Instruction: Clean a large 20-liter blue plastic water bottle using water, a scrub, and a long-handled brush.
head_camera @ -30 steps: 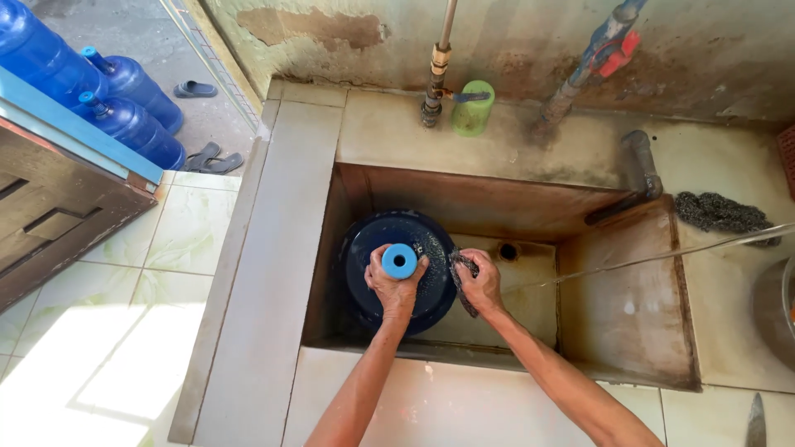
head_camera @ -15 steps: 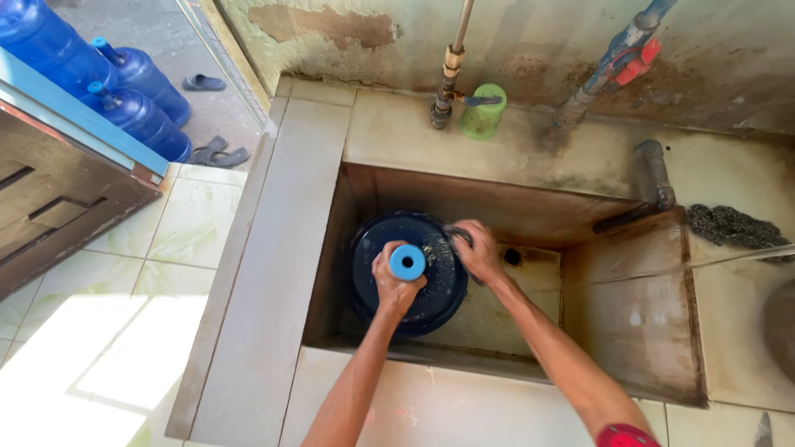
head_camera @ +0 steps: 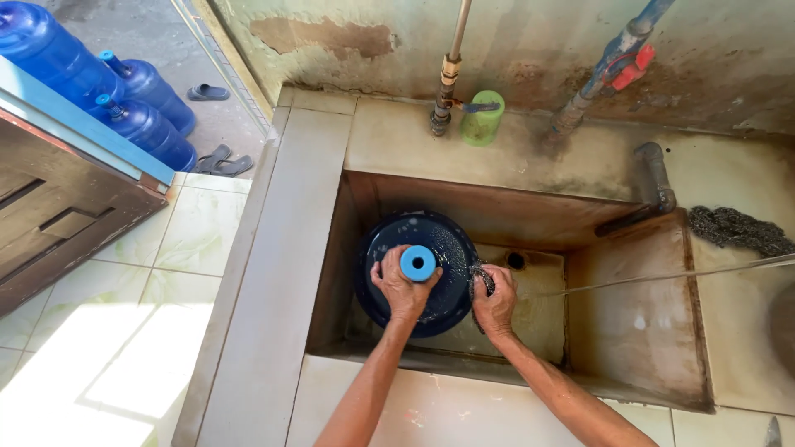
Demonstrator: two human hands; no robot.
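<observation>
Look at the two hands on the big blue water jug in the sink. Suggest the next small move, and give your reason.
Probably rub the steel-wool scourer in the right hand further round the jug's shoulder. The left hand grips the blue-capped neck, steadying the blue water jug, and the scourer presses its wet, speckled right side only.

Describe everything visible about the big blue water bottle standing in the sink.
The water bottle is a large dark blue plastic jug standing upright in the sink, seen from above, with a lighter blue cap. Its shoulder is wet and speckled with droplets. The left hand grips its neck; the right hand presses a dark scrubber against its side.
</observation>
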